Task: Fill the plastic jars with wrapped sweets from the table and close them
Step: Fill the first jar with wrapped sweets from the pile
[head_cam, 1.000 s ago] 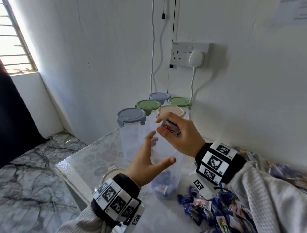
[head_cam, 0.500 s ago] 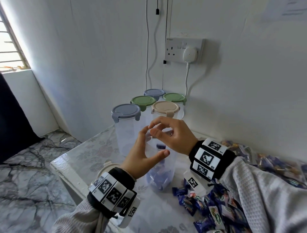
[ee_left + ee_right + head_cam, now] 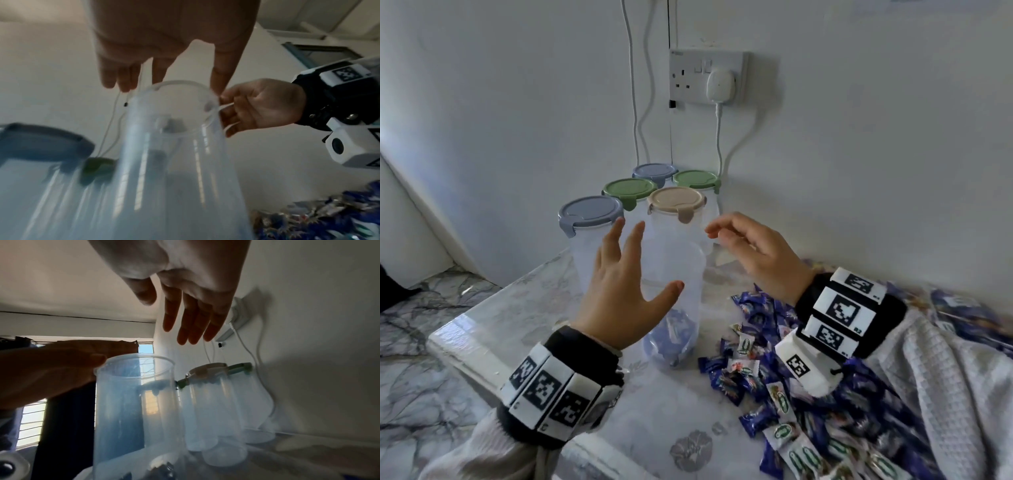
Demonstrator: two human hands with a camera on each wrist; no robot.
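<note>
An open clear plastic jar stands near the table's front, with several blue wrapped sweets at its bottom. My left hand is at the jar's left side with fingers spread and straight. In the right wrist view its thumb lies at the jar's rim. My right hand hovers just right of the rim, fingers relaxed and empty. A pile of blue and white wrapped sweets lies on the table to the right, under my right wrist.
Behind the open jar stand several closed jars: grey-blue lid, green lid, beige lid, and two more at the wall. A wall socket with hanging cables is above them. The table's edge drops to a marble floor on the left.
My right hand held a sweet over the jar, let it go, and has drawn back to the right, empty. My left hand has loosened from the jar and spread its fingers.
</note>
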